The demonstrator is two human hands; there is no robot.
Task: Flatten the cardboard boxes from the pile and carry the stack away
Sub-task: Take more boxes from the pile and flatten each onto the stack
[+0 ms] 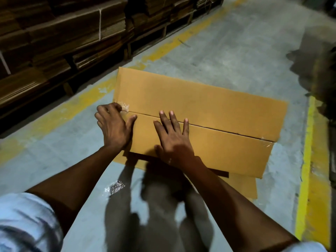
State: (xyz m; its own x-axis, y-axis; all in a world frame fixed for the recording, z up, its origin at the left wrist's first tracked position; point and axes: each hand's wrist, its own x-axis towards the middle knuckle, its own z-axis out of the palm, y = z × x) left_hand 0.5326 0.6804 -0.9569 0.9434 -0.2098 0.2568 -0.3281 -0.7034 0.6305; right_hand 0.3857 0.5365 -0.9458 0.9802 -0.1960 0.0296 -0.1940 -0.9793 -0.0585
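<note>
Kneeling over the cardboard box (200, 113) on the floor (236, 51), its long side running left to right, your right hand (172, 137) presses flat while your left hand (113, 124) pinches tape (125, 107) at its near-left end.

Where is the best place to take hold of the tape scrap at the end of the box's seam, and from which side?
Probably at its loose, crinkled end on the tape scrap, which sits at the left end of the seam on the cardboard box. Come from the left, over the box's edge, where the left hand already is. The right hand lies flat on the flap and can steady it.
</note>
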